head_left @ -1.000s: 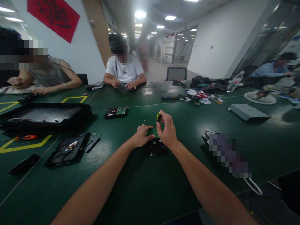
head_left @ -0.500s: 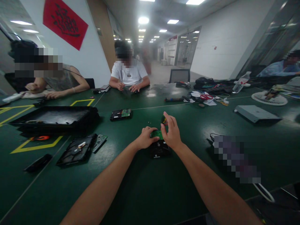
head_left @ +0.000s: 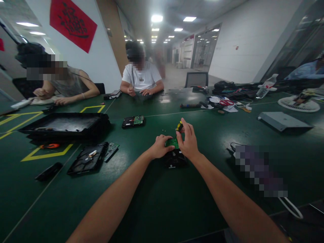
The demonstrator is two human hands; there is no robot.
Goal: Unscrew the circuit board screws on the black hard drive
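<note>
A black hard drive [head_left: 175, 159] with a green circuit board [head_left: 173, 143] at its far end lies on the dark green table in front of me. My left hand [head_left: 162, 146] grips the drive's left side, with thumb and fingers at the board. In my right hand [head_left: 186, 137] is a small yellow and black screwdriver [head_left: 179, 126], pinched between thumb and fingers. It stands nearly upright over the board, and its tip is too small to make out. Tiny screws [head_left: 164, 130] lie just beyond the drive.
Another drive [head_left: 133, 122] lies ahead to the left. Further left are an opened drive [head_left: 87, 158], a loose board [head_left: 110, 152] and a large black tray [head_left: 64, 126]. A grey metal cover [head_left: 284, 121] lies right. Two people sit across the table.
My right hand has turned, and the yellow and black screwdriver now shows more fully and more upright above the board. The whole view has shifted slightly, with the table things further right.
</note>
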